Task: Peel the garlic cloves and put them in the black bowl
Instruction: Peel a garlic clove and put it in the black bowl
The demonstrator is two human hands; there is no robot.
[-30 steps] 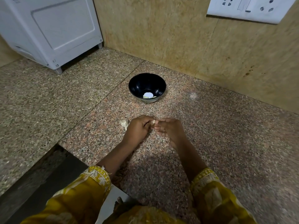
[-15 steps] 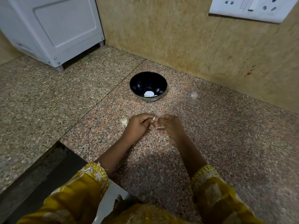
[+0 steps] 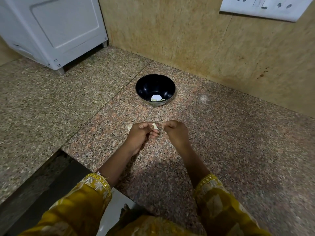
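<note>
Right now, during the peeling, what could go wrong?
The small pale garlic clove is pinched only by fingertips of the left hand; as the right hand tugs its skin, it may slip onto the speckled granite counter. The round black bowl stands apart beyond the hands, so a tossed clove might miss.

The bowl (image 3: 146, 86) is glossy black, with white and pale yellow bits at its bottom. The clove (image 3: 155, 126) is creamy white. My bench (image 3: 221, 142) is speckled granite, pinkish-brown flecked with black and grey (greyer on the left slab). My sleeves (image 3: 76, 205) are mustard yellow with pale floral embroidery and golden cuffs. The wall (image 3: 170, 31) is mottled tan; the appliance (image 3: 59, 26) and socket plate (image 3: 264, 9) are white.
</note>
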